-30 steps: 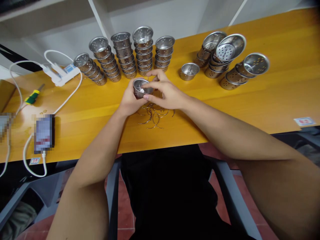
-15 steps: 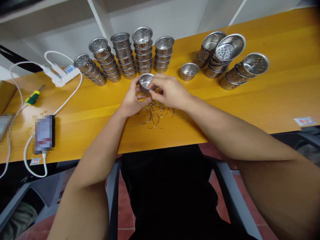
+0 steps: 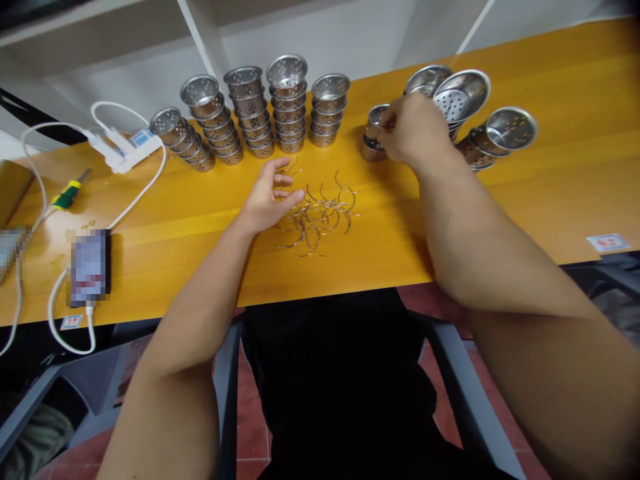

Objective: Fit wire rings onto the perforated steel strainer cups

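My right hand (image 3: 414, 130) grips a small perforated metal cup (image 3: 376, 120) by its right side. That cup is at the top of another metal cup (image 3: 373, 151) on the table; whether it rests fully in it I cannot tell. My left hand (image 3: 273, 197) lies on the table with fingers apart and nothing in them. Beside its thumb is a loose pile of thin curved wires (image 3: 320, 213). Behind my right hand, stacked cups (image 3: 457, 100) are partly hidden by it.
Several stacks of perforated cups (image 3: 290, 100) line the back left of the table (image 3: 200, 267). A leaning stack (image 3: 500, 133) stands at right. On the left are a power strip (image 3: 127, 155), a white cable (image 3: 143, 193), a screwdriver (image 3: 70, 193) and a phone (image 3: 90, 267).
My right hand has carried the cup from my left hand over to the single cup at the right. The left hand has let go and stays in place; more of the wire pile shows.
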A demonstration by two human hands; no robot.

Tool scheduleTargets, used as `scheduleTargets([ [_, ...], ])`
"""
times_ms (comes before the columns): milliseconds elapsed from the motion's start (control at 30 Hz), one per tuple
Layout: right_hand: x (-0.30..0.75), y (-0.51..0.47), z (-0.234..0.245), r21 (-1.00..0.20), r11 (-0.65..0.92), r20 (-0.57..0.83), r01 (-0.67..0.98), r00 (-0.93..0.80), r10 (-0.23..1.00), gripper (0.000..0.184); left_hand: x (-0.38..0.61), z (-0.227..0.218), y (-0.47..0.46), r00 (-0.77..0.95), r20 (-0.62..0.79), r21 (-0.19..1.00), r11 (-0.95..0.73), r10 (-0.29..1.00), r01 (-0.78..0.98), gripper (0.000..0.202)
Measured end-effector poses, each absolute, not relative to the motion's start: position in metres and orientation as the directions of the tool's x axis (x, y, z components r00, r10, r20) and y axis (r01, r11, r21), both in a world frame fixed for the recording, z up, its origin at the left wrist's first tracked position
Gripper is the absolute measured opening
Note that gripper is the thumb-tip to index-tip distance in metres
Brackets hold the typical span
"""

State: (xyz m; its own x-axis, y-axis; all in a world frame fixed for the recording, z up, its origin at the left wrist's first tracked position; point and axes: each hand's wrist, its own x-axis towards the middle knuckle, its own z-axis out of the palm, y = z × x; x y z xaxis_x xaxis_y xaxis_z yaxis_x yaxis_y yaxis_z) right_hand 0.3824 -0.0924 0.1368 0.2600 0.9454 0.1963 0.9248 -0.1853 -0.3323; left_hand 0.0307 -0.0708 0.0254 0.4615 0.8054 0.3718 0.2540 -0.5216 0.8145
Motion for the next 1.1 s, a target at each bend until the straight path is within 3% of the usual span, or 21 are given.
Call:
scheduleTargets([
  [67,0.401,-0.077,0.119,-0.412,-0.099,0.23,0.906,0.209,0.95,0.012,0.031,0.028,-0.072,0.465,0.376,0.818,-0.523,0.801,0.239,0.072],
  [100,0.41,-0.07,0.11,-0.442,-0.022,0.278,0.897,0.161,0.947,0.023,0.031,0.028,-0.072,0.466,0.375,0.82,-0.522,0.801,0.236,0.07],
  [233,0.437,-0.046,0.082,-0.465,0.041,0.329,0.884,0.13,0.935,0.05,0.032,0.029,-0.073,0.463,0.363,0.825,-0.51,0.809,0.244,0.069],
  [367,0.446,-0.041,0.073,-0.481,0.092,0.347,0.872,0.093,0.933,0.061,0.032,0.03,-0.073,0.459,0.359,0.827,-0.505,0.813,0.247,0.069],
  [500,0.447,-0.05,0.076,-0.556,0.116,0.238,0.823,0.024,0.971,0.056,0.032,0.031,-0.074,0.463,0.364,0.823,-0.512,0.808,0.247,0.067],
  [567,0.446,-0.054,0.078,-0.566,0.161,0.259,0.809,-0.011,0.966,0.057,0.032,0.031,-0.074,0.468,0.369,0.816,-0.522,0.803,0.251,0.067],
  [700,0.441,-0.055,0.081,-0.483,0.115,0.34,0.868,0.065,0.938,0.052,0.032,0.031,-0.074,0.464,0.386,0.805,-0.537,0.797,0.254,0.066],
  [900,0.428,-0.06,0.092,-0.48,0.045,0.225,0.876,0.074,0.972,0.032,0.031,0.031,-0.072,0.474,0.363,0.822,-0.515,0.802,0.243,0.066],
  [1100,0.408,-0.073,0.111,-0.355,-0.065,0.2,0.933,0.143,0.969,0.027,0.031,0.032,-0.073,0.476,0.344,0.83,-0.499,0.809,0.249,0.064],
])
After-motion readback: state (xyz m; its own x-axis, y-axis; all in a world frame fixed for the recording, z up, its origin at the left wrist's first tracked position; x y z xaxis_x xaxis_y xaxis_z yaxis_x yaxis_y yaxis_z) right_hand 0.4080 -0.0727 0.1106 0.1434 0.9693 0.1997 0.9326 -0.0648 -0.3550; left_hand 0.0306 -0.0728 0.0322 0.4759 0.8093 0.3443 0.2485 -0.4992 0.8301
